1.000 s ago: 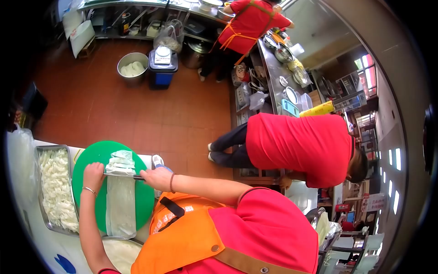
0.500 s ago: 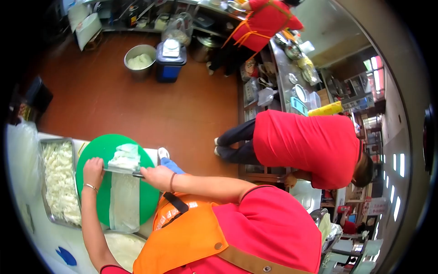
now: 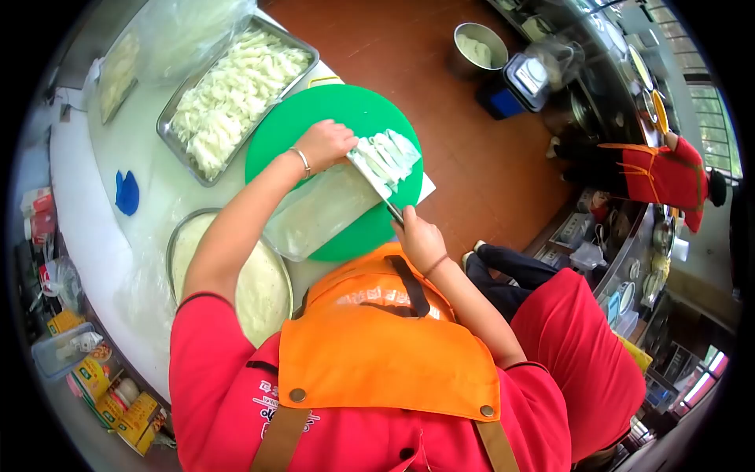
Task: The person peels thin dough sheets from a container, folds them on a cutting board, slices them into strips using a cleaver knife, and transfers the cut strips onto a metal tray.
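Observation:
A long knife (image 3: 370,175) lies across a flat, pale translucent slab (image 3: 321,211) on a round green cutting board (image 3: 267,149). My right hand (image 3: 422,240) is closed round its dark handle. At the blade's far end my left hand (image 3: 326,145) has its fingers curled in, gripping the tip end. Cut white strips (image 3: 389,160) sit beyond the blade, partly fanned apart. The rest of the slab stretches on the near side, toward my orange apron (image 3: 385,346). The blade's lower edge is hidden against the slab.
Left of the board stands a metal tray (image 3: 305,71) heaped with white strips. A round pan (image 3: 174,248) with a pale layer is near my left arm. Blue cloth-like pieces (image 3: 127,193) lie on the table. A co-worker in red (image 3: 582,354) stands close on my right.
My view has turned, so the board now appears nearer the middle. Both hands stay on the knife. More cut strips show spread beyond the blade.

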`<state>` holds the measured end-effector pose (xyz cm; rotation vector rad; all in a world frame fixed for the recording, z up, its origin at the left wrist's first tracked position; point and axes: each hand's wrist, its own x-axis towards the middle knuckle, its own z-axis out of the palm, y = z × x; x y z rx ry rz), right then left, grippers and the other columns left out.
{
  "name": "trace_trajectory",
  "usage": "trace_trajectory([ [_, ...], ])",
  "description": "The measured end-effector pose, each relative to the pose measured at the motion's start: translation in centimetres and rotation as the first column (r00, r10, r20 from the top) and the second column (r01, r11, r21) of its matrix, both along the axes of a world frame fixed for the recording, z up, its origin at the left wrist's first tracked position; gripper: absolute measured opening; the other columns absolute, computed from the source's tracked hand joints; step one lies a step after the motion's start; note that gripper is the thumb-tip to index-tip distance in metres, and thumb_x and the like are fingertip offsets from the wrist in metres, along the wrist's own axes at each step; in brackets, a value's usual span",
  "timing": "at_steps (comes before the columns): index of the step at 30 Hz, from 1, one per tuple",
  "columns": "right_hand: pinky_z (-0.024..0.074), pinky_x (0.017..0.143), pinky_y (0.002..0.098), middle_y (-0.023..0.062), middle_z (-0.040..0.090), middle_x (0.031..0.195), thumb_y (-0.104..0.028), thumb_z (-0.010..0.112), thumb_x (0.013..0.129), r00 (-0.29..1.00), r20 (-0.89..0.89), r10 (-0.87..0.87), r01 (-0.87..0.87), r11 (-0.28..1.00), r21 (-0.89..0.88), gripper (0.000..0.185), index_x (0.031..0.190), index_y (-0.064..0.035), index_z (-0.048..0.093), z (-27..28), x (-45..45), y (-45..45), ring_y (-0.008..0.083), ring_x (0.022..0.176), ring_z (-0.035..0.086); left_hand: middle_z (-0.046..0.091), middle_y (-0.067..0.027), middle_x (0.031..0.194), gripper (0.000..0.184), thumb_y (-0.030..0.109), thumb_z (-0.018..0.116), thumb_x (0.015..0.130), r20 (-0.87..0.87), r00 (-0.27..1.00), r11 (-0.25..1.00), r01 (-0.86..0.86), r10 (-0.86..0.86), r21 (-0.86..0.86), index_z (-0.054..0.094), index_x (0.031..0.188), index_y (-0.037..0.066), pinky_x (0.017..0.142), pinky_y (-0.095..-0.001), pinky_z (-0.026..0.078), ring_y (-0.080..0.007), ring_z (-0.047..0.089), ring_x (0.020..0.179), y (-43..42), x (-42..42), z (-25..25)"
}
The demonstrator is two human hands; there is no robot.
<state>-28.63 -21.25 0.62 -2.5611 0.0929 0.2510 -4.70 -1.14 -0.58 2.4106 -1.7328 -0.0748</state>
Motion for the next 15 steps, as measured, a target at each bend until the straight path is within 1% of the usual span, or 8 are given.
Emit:
trace_trajectory([
  [2, 0.0501, 0.054, 0.0507, 0.0195, 0.065, 0.078, -0.028, 0.06, 0.093, 0.999, -0.044, -0.011, 0.011, 1.0, -0.006, 0.025, 0.096, -0.0068, 0.046, -2.0, 0.7, 0.0, 0.04, 0.063, 0.063, 0.06, -0.0029, 0.086, 0.032, 0.027, 0.079, 0.07, -0.002, 1.0, 1.0, -0.014, 0.014, 0.0, 0.056, 0.087, 0.011, 0.077, -0.036, 0.047, -0.0219, 0.061, 0.087, -0.2, 0.7, -1.0],
  [5, 0.0498, 0.055, 0.0522, 0.0207, 0.065, 0.076, -0.028, 0.06, 0.094, 0.996, 0.086, 0.035, -0.037, 0.999, 0.019, 0.026, 0.097, -0.0066, 0.045, 1.4, 1.5, -0.4, 0.0417, 0.063, 0.063, 0.06, -0.0026, 0.085, 0.032, 0.028, 0.079, 0.07, 0.013, 1.0, 1.0, -0.023, 0.023, 0.0, 0.057, 0.087, 0.012, 0.077, -0.0356, 0.047, -0.0212, 0.061, 0.087, 0.2, 0.9, 0.1],
  [6, 0.0495, 0.055, 0.0526, 0.0212, 0.064, 0.074, -0.028, 0.06, 0.094, 0.998, 0.066, 0.02, -0.022, 1.0, 0.018, 0.027, 0.098, -0.0063, 0.045, 1.9, 1.3, -0.3, 0.0423, 0.063, 0.062, 0.06, -0.0025, 0.085, 0.032, 0.029, 0.079, 0.07, 0.017, 0.999, 0.999, -0.037, 0.037, -0.018, 0.057, 0.087, 0.012, 0.077, -0.0355, 0.047, -0.0212, 0.061, 0.087, 0.3, 1.0, 0.2],
  [10, 0.0489, 0.053, 0.0516, 0.0202, 0.064, 0.076, -0.027, 0.061, 0.093, 0.999, -0.037, 0.017, -0.017, 1.0, 0.009, 0.027, 0.098, -0.0066, 0.044, -1.8, 0.1, 0.6, 0.0412, 0.062, 0.062, 0.06, -0.0028, 0.083, 0.033, 0.03, 0.078, 0.069, -0.002, 1.0, 0.999, -0.022, 0.022, -0.036, 0.057, 0.086, 0.012, 0.076, -0.0352, 0.047, -0.0213, 0.061, 0.086, 0.6, -0.6, -1.0],
  [11, 0.049, 0.053, 0.0517, 0.0203, 0.065, 0.076, -0.027, 0.062, 0.093, 0.999, 0.01, 0.036, -0.035, 0.999, -0.004, 0.027, 0.098, -0.0069, 0.044, -2.5, 0.9, 0.1, 0.0413, 0.063, 0.062, 0.06, -0.003, 0.083, 0.034, 0.031, 0.078, 0.069, 0.014, 1.0, 0.999, -0.018, 0.019, -0.035, 0.056, 0.086, 0.012, 0.076, -0.0351, 0.047, -0.0214, 0.061, 0.086, 0.7, 0.1, -1.5],
  [13, 0.0493, 0.054, 0.052, 0.0205, 0.065, 0.077, -0.027, 0.062, 0.092, 0.997, 0.058, 0.059, -0.058, 0.998, -0.022, 0.027, 0.097, -0.0075, 0.044, -0.3, 1.0, -0.1, 0.0414, 0.063, 0.062, 0.06, -0.0034, 0.084, 0.034, 0.031, 0.078, 0.069, -0.006, 1.0, 0.999, -0.023, 0.023, -0.04, 0.056, 0.086, 0.012, 0.076, -0.0353, 0.047, -0.0214, 0.061, 0.086, 0.8, -0.7, -1.2],
  [14, 0.0502, 0.055, 0.0513, 0.0204, 0.066, 0.08, -0.027, 0.063, 0.092, 0.998, 0.014, 0.056, -0.055, 0.998, -0.018, 0.028, 0.098, -0.0077, 0.044, 1.2, 1.2, -0.1, 0.0409, 0.064, 0.063, 0.06, -0.0036, 0.084, 0.034, 0.031, 0.078, 0.07, 0.003, 0.999, 0.998, -0.037, 0.037, -0.048, 0.056, 0.086, 0.012, 0.076, -0.0353, 0.047, -0.0215, 0.061, 0.087, 0.9, 0.0, -0.7],
  [15, 0.0509, 0.054, 0.0508, 0.0181, 0.067, 0.081, -0.028, 0.064, 0.091, 0.998, 0.031, 0.057, -0.057, 0.998, -0.026, 0.034, 0.11, -0.006, 0.047, 1.8, 1.0, 0.0, 0.0395, 0.065, 0.065, 0.06, -0.0036, 0.084, 0.034, 0.031, 0.078, 0.07, 0.006, 0.999, 0.998, -0.046, 0.046, -0.05, 0.056, 0.086, 0.012, 0.076, -0.0353, 0.047, -0.0215, 0.061, 0.087, 1.0, 0.3, -0.8],
])
